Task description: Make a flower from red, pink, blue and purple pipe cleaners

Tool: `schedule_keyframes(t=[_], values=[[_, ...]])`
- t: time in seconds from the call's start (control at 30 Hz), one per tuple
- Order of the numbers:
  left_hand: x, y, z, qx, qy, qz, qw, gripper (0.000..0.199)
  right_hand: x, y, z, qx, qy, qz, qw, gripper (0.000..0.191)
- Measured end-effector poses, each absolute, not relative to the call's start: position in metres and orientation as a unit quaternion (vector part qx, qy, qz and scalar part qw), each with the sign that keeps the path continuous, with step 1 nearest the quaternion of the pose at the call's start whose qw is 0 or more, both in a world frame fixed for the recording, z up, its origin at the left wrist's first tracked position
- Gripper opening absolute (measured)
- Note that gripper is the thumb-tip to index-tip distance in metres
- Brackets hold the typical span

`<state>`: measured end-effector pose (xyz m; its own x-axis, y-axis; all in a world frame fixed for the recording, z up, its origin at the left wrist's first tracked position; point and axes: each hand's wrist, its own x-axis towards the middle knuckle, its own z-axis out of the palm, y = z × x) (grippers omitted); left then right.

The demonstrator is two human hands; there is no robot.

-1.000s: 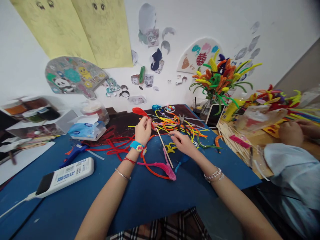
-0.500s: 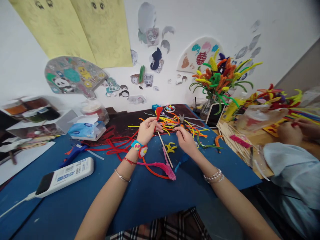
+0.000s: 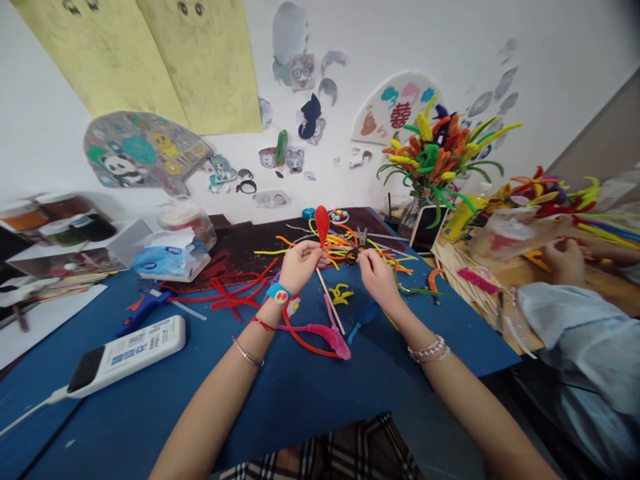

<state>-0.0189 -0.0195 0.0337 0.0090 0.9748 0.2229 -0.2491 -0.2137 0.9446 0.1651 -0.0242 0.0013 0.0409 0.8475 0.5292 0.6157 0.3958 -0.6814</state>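
Note:
My left hand (image 3: 301, 265) is closed, thumb and fingers pinching the narrow lower end of a red fuzzy petal (image 3: 322, 224) that stands upright. Below those fingers a thin wooden stick (image 3: 331, 301) slants down to the right; whether the hand also grips it I cannot tell. My right hand (image 3: 377, 275) is closed with its fingertips pinched beside the pliers (image 3: 361, 237); what lies between them is hidden. Under my hands are a pink fuzzy piece (image 3: 340, 343), a yellow curled piece (image 3: 341, 294), a blue piece (image 3: 363, 321) and red pipe cleaners (image 3: 235, 293).
A glue gun (image 3: 145, 310) and a white corded device (image 3: 133, 347) lie at left, near a tissue pack (image 3: 173, 258). Behind stand a vase of pipe-cleaner flowers (image 3: 435, 157) and a phone (image 3: 427, 230). Another person's hands (image 3: 565, 260) work at right beside wooden sticks (image 3: 463, 280).
The red petal has turned in my left hand and now shows its broad face, more upright. My right hand has shifted slightly and its fingers have drawn in. The other person's hands have moved left.

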Motion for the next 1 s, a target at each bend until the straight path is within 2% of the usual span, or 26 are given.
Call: schedule_keyframes(t=[0.5, 0.77, 1.0], values=[[-0.027, -0.022, 0.041, 0.339, 0.347, 0.615, 0.622, 0.007, 0.171, -0.016, -0.007, -0.514, -0.659, 0.142, 0.531, 0.027], [-0.016, -0.024, 0.033, 0.361, 0.375, 0.621, 0.586, 0.014, 0.16, -0.025, -0.004, -0.442, -0.687, 0.191, 0.544, 0.029], [0.003, -0.029, 0.023, 0.422, 0.405, 0.622, 0.52, 0.011, 0.151, -0.032, -0.006, -0.409, -0.735, 0.187, 0.508, 0.022]])
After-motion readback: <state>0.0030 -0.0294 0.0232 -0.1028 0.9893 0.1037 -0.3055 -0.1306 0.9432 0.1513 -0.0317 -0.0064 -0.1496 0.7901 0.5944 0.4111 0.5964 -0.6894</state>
